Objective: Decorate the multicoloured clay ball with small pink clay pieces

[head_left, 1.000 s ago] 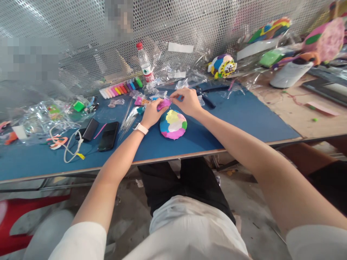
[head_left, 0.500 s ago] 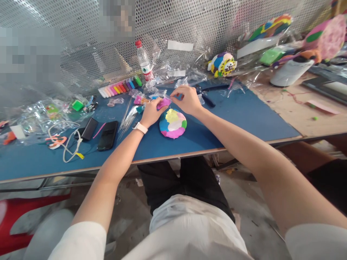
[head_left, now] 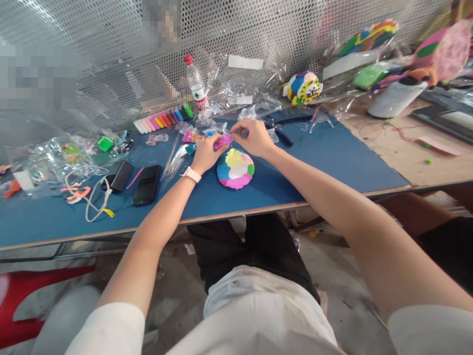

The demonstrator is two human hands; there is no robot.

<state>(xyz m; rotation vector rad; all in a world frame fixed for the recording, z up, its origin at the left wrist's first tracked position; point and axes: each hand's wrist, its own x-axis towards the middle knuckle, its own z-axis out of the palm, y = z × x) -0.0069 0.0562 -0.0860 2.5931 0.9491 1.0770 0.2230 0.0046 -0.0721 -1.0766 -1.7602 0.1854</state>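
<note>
Between the thumb and fingers of my left hand (head_left: 206,152) is a lump of purple-pink modelling clay (head_left: 222,142), partly in clear plastic film. My right hand (head_left: 254,136) is pinched at the right edge of that clay and its wrapping; what exactly lies between its fingertips is too small to make out. Just below the hands, a round disc (head_left: 236,170) patched with yellow, blue, white, pink, green and magenta clay lies on the blue mat (head_left: 207,202). Small clay packets, one pink (head_left: 188,136) and one teal (head_left: 190,149), are left of the clay lump.
A red-capped water bottle (head_left: 196,84) stands behind a row of coloured clay sticks (head_left: 164,118). Dark-handled pliers (head_left: 284,136) lie right of my hands. At left are a black phone (head_left: 147,185), a white cable (head_left: 88,199) and plastic packets (head_left: 55,158). A clay-covered figure (head_left: 303,88) sits behind.
My right hand's fingertips have shifted slightly left, closer to the purple-pink clay. My left hand keeps its hold, and the patched disc stays in place.
</note>
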